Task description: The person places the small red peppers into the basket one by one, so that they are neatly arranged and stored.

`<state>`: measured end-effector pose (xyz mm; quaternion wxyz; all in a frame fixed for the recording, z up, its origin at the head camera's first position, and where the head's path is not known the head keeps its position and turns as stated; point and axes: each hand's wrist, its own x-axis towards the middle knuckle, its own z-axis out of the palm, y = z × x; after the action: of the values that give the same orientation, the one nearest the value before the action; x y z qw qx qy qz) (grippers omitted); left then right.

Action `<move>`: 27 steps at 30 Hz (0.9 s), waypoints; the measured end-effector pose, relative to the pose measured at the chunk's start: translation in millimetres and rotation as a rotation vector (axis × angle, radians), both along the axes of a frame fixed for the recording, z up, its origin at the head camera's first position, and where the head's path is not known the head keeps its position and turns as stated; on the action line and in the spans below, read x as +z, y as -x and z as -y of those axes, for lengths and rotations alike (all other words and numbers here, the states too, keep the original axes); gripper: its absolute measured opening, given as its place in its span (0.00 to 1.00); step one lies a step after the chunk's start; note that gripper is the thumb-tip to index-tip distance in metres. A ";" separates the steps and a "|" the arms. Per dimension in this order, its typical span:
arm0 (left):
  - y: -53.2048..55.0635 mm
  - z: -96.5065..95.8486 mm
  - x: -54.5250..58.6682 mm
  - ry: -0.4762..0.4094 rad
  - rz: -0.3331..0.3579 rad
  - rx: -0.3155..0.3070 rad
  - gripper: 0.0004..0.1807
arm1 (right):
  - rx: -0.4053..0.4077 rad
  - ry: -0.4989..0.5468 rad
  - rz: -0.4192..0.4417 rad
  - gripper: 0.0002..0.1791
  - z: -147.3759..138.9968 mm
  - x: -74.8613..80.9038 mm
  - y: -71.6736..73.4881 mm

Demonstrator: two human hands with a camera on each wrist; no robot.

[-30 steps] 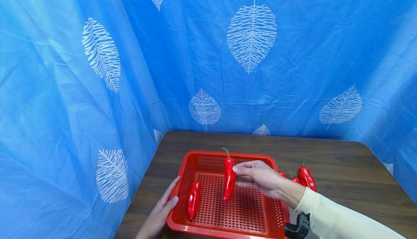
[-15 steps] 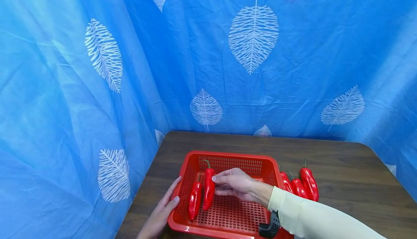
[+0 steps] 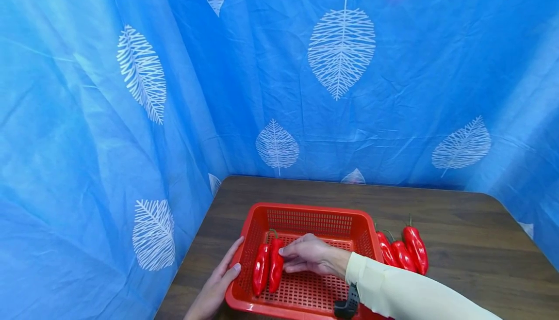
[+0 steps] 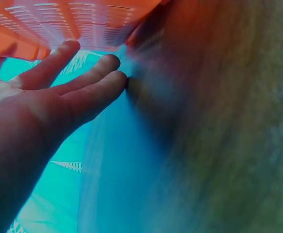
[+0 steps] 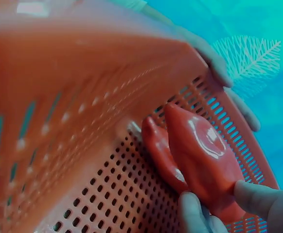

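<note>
Inside a red plastic basket [image 3: 305,288], my right hand [image 3: 307,254] pinches a glossy red chili pepper [image 3: 276,265] between thumb and fingers. The pepper stands lengthwise in the head view, its green stem pointing away from me. Right beside it on the left lies another red pepper [image 3: 260,269]. The right wrist view shows the held pepper [image 5: 204,160] overlapping the other one [image 5: 161,150], with the thumb on its near end. My left hand [image 3: 216,281] rests at the basket's left rim. In the left wrist view its fingers [image 4: 95,90] extend fairly straight beside the basket wall [image 4: 78,22].
Several more red peppers [image 3: 403,254] lie on the dark wooden table [image 3: 463,252], just right of the basket. A blue curtain [image 3: 279,68] with white leaf prints hangs behind and to the left. A black wrist device [image 3: 347,303] sits under the right sleeve [image 3: 406,286].
My right hand has carried its pepper left and down, from above the middle of the basket to beside the other pepper. The left hand has stayed at the rim.
</note>
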<state>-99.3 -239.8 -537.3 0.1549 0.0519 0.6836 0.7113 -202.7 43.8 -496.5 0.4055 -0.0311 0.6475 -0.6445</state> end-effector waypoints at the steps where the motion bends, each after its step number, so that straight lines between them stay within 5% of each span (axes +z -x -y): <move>1: 0.1 -0.3 -0.1 -0.001 0.002 -0.001 0.41 | -0.001 -0.012 0.000 0.11 1.2 -1.5 0.2; 13: 0.6 -5.1 -3.0 -0.015 0.022 0.019 0.41 | -0.029 -0.113 -0.035 0.03 14.9 -17.3 1.8; 27: 2.7 -8.4 -0.4 -0.014 0.023 0.019 0.41 | 0.041 -0.174 -0.123 0.05 4.0 -8.9 7.3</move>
<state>-102.0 -231.4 -537.8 0.1553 0.0382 0.6773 0.7181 -210.0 39.8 -505.4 0.3791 -0.0484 0.7240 -0.5742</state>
